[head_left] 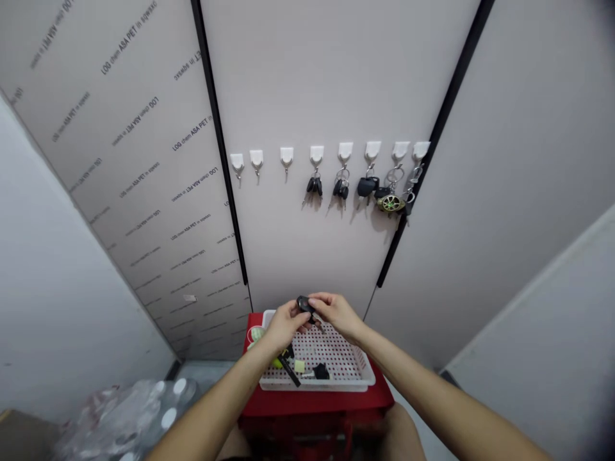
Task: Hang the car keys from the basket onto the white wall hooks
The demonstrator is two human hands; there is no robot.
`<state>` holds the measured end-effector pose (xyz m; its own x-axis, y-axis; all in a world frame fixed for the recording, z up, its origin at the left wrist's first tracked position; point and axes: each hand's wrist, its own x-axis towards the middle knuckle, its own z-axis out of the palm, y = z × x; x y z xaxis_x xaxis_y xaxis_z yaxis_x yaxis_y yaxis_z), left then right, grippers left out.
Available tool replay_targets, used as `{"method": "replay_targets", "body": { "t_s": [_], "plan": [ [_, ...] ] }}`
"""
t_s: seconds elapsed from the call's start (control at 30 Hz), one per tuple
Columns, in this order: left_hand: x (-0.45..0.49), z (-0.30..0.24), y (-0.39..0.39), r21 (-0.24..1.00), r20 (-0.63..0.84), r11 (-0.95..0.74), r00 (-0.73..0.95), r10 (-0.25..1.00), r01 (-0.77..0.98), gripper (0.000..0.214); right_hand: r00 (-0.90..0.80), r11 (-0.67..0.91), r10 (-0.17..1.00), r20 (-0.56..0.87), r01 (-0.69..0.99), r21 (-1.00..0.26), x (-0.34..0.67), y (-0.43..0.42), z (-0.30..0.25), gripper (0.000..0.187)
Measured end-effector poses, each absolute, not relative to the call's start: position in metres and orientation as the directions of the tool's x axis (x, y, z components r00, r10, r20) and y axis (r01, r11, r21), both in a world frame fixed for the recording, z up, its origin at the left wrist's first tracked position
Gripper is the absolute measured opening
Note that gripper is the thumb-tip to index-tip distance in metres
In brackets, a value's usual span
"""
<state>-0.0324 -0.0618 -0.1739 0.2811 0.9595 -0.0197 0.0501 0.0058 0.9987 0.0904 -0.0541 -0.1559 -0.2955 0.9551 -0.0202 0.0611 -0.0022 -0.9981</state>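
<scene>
A black key fob (303, 303) with a key hanging below it is held between both of my hands, above the far part of a white perforated basket (331, 385). My left hand (284, 325) pinches it from the left, fingers closed. From the right, my right hand (336, 314) grips it between thumb and fingers. Inside the basket, a black key (321, 371) lies near the front wall, beside a small pale yellow block (300, 366) and a black strap (289, 371). Something bright green (277, 363) shows partly behind my left forearm.
White adhesive hooks (316, 153) run in a row along the panel ahead. Key bunches (314, 186) hang from several on the right; three at the left carry nothing. The basket stands on a red stool (317, 402). Wrapped bottles (169, 419) sit on the floor at left.
</scene>
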Motion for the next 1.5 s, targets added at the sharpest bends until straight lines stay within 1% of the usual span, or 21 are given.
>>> {"method": "replay_targets", "body": {
  "t_s": [0.1,0.17,0.23,0.3,0.37,0.43,0.5,0.6,0.7,0.77,0.83,0.9,1.03,1.1,1.17,1.23,1.3,1.4,1.5],
  "plan": [
    [-0.034,-0.166,-0.060,0.999,-0.023,0.014,0.219,0.975,0.040,0.015,-0.298,-0.033,0.954,-0.031,-0.001,-0.999,0.091,-0.055,-0.152,0.031],
    [-0.036,-0.162,-0.059,0.996,-0.002,-0.017,0.202,0.979,0.090,0.011,-0.319,-0.006,0.948,0.000,-0.017,-1.000,0.091,-0.056,-0.152,0.032],
    [-0.038,-0.156,-0.058,0.990,0.020,-0.046,0.192,0.981,0.135,0.011,-0.296,0.048,0.954,0.050,-0.014,-0.999,0.092,-0.055,-0.150,0.026],
    [-0.041,-0.150,-0.055,0.985,0.033,-0.061,0.169,0.985,0.162,0.013,-0.247,0.100,0.965,0.090,0.026,-0.995,0.093,-0.055,-0.146,0.020],
    [-0.043,-0.141,-0.053,0.978,0.044,-0.074,0.155,0.987,0.194,0.013,-0.203,0.169,0.968,0.144,0.111,-0.979,0.094,-0.054,-0.141,0.016],
    [-0.044,-0.131,-0.051,0.968,0.061,-0.103,0.182,0.981,0.230,0.013,-0.203,0.267,0.953,0.224,0.216,-0.939,0.094,-0.054,-0.136,0.017],
    [-0.045,-0.121,-0.050,0.950,0.103,-0.161,0.217,0.971,0.268,0.011,-0.247,0.347,0.927,0.283,0.275,-0.896,0.093,-0.055,-0.132,0.018],
    [-0.045,-0.107,-0.047,0.909,0.180,-0.245,0.214,0.960,0.337,0.010,-0.308,0.365,0.908,0.284,0.247,-0.898,0.089,-0.055,-0.127,0.015],
    [-0.047,-0.097,-0.043,0.881,0.224,-0.278,0.182,0.958,0.381,0.009,-0.298,0.356,0.910,0.289,0.198,-0.914,0.084,-0.051,-0.117,0.017],
    [-0.048,-0.089,-0.040,0.872,0.261,-0.303,0.157,0.952,0.384,0.010,-0.279,0.371,0.908,0.311,0.193,-0.908,0.081,-0.047,-0.107,0.017],
    [-0.049,-0.080,-0.036,0.873,0.312,-0.336,0.124,0.942,0.353,0.011,-0.256,0.393,0.906,0.338,0.211,-0.895,0.078,-0.040,-0.092,0.017],
    [-0.050,-0.067,-0.032,0.883,0.364,-0.371,0.081,0.928,0.286,0.011,-0.219,0.419,0.902,0.372,0.241,-0.875,0.074,-0.032,-0.073,0.017],
    [-0.051,-0.037,-0.019,0.864,0.487,-0.476,-0.030,0.873,0.164,0.013,-0.070,0.490,0.869,0.490,0.264,-0.831,0.064,-0.006,-0.027,0.019],
    [-0.052,-0.022,-0.011,0.825,0.557,-0.538,-0.093,0.825,0.174,0.017,0.005,0.533,0.830,0.558,0.287,-0.796,0.058,0.010,-0.004,0.021],
    [-0.053,-0.008,-0.002,0.786,0.609,-0.571,-0.137,0.782,0.235,0.019,0.055,0.558,0.790,0.610,0.345,-0.754,0.051,0.025,0.017,0.023],
    [-0.055,0.004,0.006,0.764,0.626,-0.559,-0.157,0.764,0.323,0.019,0.085,0.558,0.758,0.647,0.430,-0.710,0.045,0.037,0.033,0.023],
    [-0.056,0.013,0.013,0.747,0.624,-0.522,-0.162,0.764,0.412,0.020,0.115,0.524,0.740,0.662,0.519,-0.676,0.038,0.046,0.045,0.023],
    [-0.057,0.020,0.021,0.721,0.614,-0.467,-0.160,0.773,0.512,0.025,0.155,0.423,0.748,0.646,0.639,-0.643,0.030,0.055,0.054,0.024],
    [-0.058,0.020,0.025,0.705,0.593,-0.424,-0.144,0.793,0.569,0.028,0.161,0.339,0.760,0.630,0.729,-0.595,0.026,0.062,0.054,0.026]
  ]
}}
